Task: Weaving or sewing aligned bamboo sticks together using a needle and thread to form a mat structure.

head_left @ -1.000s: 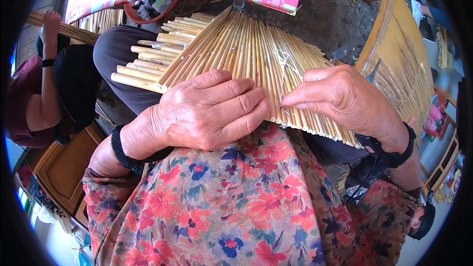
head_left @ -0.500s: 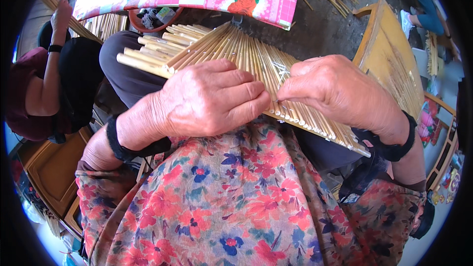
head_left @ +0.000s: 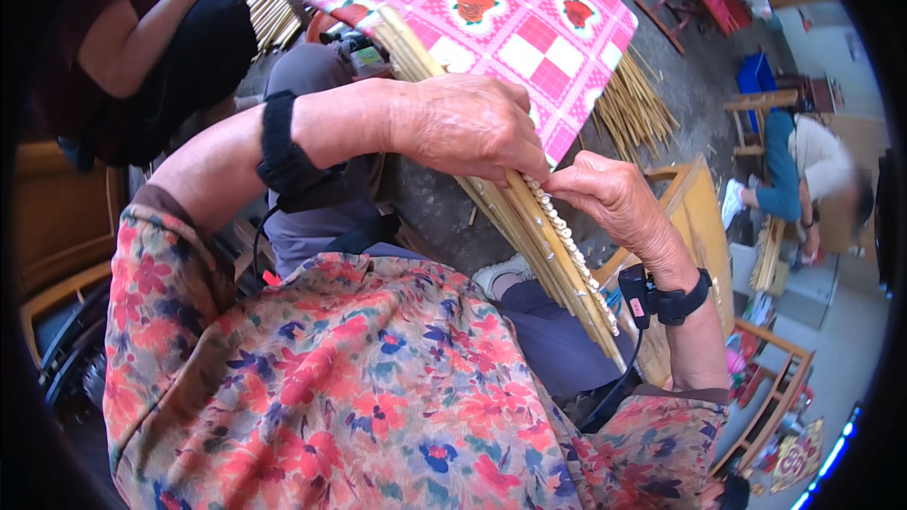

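Observation:
A row of pale reed sticks [head_left: 559,260], bound side by side, stands tilted on edge across my lap, running from the table toward my right knee. Along its upper edge the cut ends form a line of small whitish rounds. My left hand [head_left: 472,123] is wrapped over the top of the bound sticks, its fingers curled round their far side. My right hand [head_left: 609,196] meets it at the edge, thumb and forefinger pinched together beside the stick ends. Whatever lies in that pinch is too small to make out.
A table with a pink checked cloth [head_left: 539,14] stands ahead. Loose sticks [head_left: 635,99] lie on the floor beyond it. A wooden board-like piece [head_left: 694,217] is at my right. One person [head_left: 132,38] sits at left, another [head_left: 812,161] bends at far right.
The bound sticks have turned from lying fanned on my lap to standing on edge. My left hand has moved up and over them; my right hand now pinches at their end edge. The view has shifted.

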{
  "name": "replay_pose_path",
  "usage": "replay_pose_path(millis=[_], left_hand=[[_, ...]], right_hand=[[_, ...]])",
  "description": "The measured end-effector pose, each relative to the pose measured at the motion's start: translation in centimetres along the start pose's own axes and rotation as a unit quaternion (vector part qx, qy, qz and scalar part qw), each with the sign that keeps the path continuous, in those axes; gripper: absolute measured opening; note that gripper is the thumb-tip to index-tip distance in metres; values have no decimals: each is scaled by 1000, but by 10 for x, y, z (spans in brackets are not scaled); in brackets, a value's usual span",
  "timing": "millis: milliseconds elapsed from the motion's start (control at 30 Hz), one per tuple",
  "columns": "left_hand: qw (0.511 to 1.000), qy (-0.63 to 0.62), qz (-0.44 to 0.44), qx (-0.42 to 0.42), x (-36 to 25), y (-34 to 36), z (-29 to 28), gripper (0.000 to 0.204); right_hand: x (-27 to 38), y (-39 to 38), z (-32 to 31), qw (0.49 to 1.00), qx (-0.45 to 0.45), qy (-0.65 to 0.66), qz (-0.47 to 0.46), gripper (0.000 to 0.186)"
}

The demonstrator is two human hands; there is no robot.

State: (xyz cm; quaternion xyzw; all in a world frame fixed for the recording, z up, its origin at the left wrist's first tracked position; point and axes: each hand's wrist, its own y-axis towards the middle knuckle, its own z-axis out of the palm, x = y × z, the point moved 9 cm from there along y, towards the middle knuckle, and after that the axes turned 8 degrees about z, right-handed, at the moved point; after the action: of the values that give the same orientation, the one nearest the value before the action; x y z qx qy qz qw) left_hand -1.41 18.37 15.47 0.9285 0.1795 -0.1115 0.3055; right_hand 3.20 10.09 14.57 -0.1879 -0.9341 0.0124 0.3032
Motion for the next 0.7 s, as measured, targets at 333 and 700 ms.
replay_pose_path(millis=[333,700], left_hand=[[999,44,-15,2,9,3,3,33],[998,56,-21,10,11,-3,6,30]], right_hand=[[-5,6,-9,997,33,44,47,16],[-13,0,-10,999,20,-23,23,18]])
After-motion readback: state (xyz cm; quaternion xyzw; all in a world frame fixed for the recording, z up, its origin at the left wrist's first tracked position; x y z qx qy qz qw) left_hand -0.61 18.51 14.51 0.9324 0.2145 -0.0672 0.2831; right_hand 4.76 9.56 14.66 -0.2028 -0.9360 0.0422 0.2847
